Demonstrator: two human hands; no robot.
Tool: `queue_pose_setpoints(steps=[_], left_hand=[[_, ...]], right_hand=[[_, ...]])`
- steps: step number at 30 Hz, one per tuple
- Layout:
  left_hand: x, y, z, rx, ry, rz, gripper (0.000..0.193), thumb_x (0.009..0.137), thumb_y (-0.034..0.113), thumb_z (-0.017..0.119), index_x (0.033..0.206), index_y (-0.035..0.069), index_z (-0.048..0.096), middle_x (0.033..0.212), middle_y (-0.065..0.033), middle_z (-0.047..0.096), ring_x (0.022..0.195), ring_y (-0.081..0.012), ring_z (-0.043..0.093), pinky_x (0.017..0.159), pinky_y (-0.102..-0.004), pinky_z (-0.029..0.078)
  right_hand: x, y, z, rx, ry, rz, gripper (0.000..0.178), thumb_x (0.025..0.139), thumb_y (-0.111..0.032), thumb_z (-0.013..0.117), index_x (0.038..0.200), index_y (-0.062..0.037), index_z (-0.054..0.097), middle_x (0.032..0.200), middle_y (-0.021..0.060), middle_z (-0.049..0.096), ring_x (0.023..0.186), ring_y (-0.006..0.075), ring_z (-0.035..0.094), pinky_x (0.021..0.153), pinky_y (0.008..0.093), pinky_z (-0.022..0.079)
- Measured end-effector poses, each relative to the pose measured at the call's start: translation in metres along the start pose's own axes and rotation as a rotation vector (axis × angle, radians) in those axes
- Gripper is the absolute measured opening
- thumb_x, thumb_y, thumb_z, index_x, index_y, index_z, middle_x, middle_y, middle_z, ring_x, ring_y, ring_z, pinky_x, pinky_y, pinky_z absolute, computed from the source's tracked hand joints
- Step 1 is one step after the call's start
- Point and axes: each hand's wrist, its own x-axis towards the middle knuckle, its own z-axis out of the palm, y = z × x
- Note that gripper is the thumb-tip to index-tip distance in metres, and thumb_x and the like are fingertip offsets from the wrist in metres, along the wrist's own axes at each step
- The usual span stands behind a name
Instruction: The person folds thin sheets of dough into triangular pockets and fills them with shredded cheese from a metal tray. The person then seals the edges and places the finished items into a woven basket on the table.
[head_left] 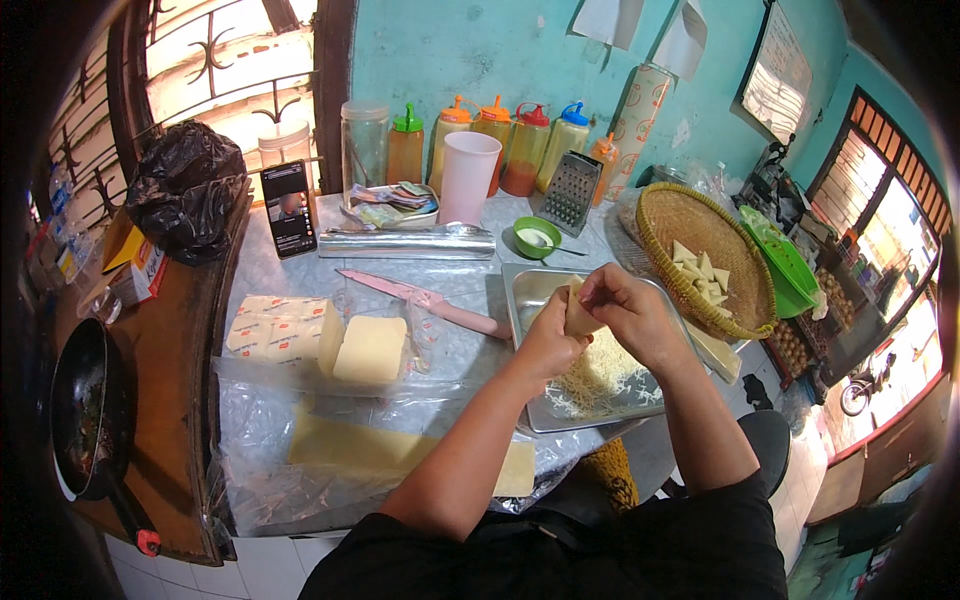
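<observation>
Both my hands are over a metal tray [535, 412] that holds grated cheese [600, 375]. My left hand [552, 335] is closed round a pale pastry wrapper [581, 318] folded into a small pocket. At its upper edge, the fingers of my right hand [635, 312] pinch the same wrapper. Flat wrapper strips [350, 440] lie on clear plastic at the table's near side, partly under my left forearm. A pink knife [440, 305] lies left of the tray, its handle end near the tray's rim. Folded triangular pastries [700, 275] rest in a round woven tray [740, 225] to the right.
A cut cheese block [370, 348] sits beside a wrapped block [280, 328] at left. Behind stand a box grater [570, 190], a green bowl [537, 238], a pink cup [468, 180], several sauce bottles [525, 150] and a phone [289, 208]. A frying pan [92, 410] is far left.
</observation>
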Motion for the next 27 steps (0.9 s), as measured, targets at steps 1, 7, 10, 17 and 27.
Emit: queue_pose_setpoints(steps=[1, 7, 10, 17, 27], left_hand=[[-0.001, 0.001, 0.000, 0.019, -0.003, -0.016, 0.058, 0.075, -0.011, 0.055, 0.127, 0.010, 0.040, 0.109, -0.0017, 0.051, 0.099, -0.0119, 0.051, 0.078, -0.0243, 0.043], [-0.002, 0.007, 0.000, -0.032, -0.004, -0.030, 0.057, 0.075, -0.010, 0.058, 0.125, 0.010, 0.040, 0.109, -0.0033, 0.052, 0.090, -0.0129, 0.056, 0.072, -0.0259, 0.045], [-0.002, 0.005, 0.000, -0.089, 0.018, -0.062, 0.062, 0.068, -0.013, 0.058, 0.124, 0.008, 0.042, 0.108, -0.0065, 0.053, 0.097, -0.0152, 0.053, 0.079, -0.0270, 0.045], [-0.001, 0.001, -0.001, -0.082, -0.011, 0.002, 0.048, 0.071, -0.004, 0.063, 0.113, 0.005, 0.043, 0.094, -0.0057, 0.056, 0.077, -0.0115, 0.056, 0.060, -0.0257, 0.046], [-0.003, 0.015, -0.010, -0.394, -0.074, -0.127, 0.043, 0.080, 0.007, 0.060, 0.119, 0.006, 0.042, 0.101, -0.0068, 0.056, 0.082, -0.0151, 0.059, 0.068, -0.0266, 0.048]], right_hand=[[0.001, -0.002, 0.001, 0.029, -0.031, 0.043, 0.018, 0.074, 0.004, 0.047, 0.090, -0.0002, 0.054, 0.081, 0.0082, 0.058, 0.078, 0.0144, 0.057, 0.071, 0.0269, 0.045], [0.006, -0.010, -0.001, -0.102, 0.065, 0.068, 0.014, 0.074, 0.000, 0.047, 0.087, -0.0008, 0.052, 0.077, 0.0073, 0.058, 0.075, 0.0145, 0.056, 0.070, 0.0275, 0.045], [0.005, -0.008, 0.000, -0.007, 0.047, 0.077, 0.014, 0.073, -0.001, 0.050, 0.087, -0.0021, 0.052, 0.076, 0.0055, 0.057, 0.074, 0.0132, 0.055, 0.068, 0.0267, 0.044], [0.002, -0.013, -0.003, 0.199, -0.021, 0.153, 0.015, 0.075, -0.002, 0.054, 0.089, -0.0041, 0.052, 0.081, 0.0021, 0.055, 0.078, 0.0107, 0.052, 0.070, 0.0236, 0.041], [-0.047, 0.030, -0.004, -0.199, -0.314, 0.403, 0.024, 0.072, 0.005, 0.055, 0.092, 0.0002, 0.067, 0.093, 0.0110, 0.066, 0.090, 0.0176, 0.060, 0.083, 0.0302, 0.047]])
